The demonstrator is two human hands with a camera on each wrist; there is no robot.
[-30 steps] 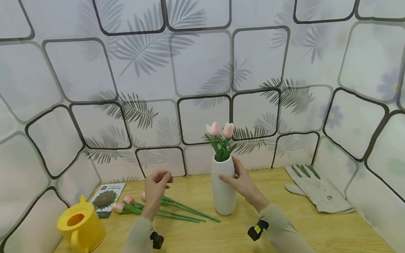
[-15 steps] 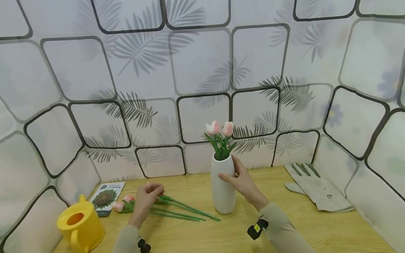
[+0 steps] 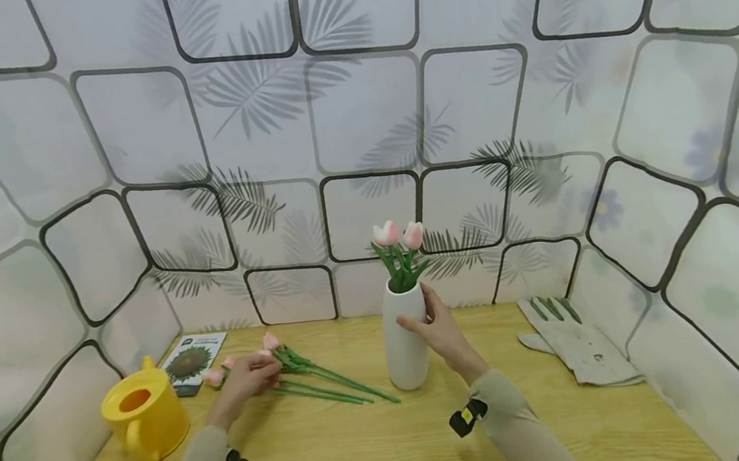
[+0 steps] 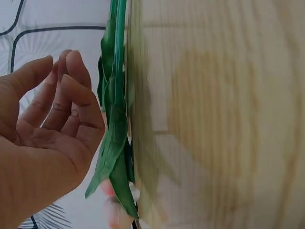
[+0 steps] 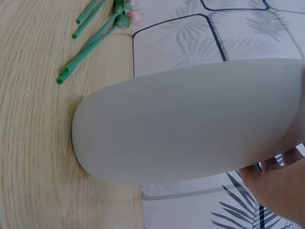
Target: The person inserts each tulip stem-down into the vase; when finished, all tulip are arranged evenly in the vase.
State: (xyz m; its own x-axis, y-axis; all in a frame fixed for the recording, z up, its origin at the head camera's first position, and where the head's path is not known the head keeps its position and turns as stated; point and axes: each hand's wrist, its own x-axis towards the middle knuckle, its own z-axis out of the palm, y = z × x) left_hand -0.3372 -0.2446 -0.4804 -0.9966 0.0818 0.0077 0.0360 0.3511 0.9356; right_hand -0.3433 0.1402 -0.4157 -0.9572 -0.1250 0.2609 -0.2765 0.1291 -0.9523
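My right hand (image 3: pixel 447 338) grips the upper side of a tall white vase (image 3: pixel 406 349), which stands upright on the table. Two pink-and-white tulips (image 3: pixel 386 235) rise from its mouth, leaves above the rim. In the right wrist view the vase (image 5: pixel 190 124) fills the middle, with the thumb (image 5: pixel 252 174) against its side. My left hand (image 3: pixel 247 382) hovers over several loose pink tulips (image 3: pixel 293 360) lying left of the vase, covering part of them. The left wrist view shows that hand's fingers (image 4: pixel 78 98) loosely bent, holding nothing, close beside the green leaves (image 4: pixel 114 138).
A yellow watering can (image 3: pixel 147 422) stands at the left, in front of a card with a sunflower picture (image 3: pixel 188 361). Pale gloves (image 3: pixel 577 344) lie at the right. Patterned walls (image 3: pixel 366 127) enclose the wooden table (image 3: pixel 358 454) at the back and sides.
My left hand has moved left and down toward the table, over the loose tulips, uncovering some of their blossoms. The right hand and the vase have stayed in place.
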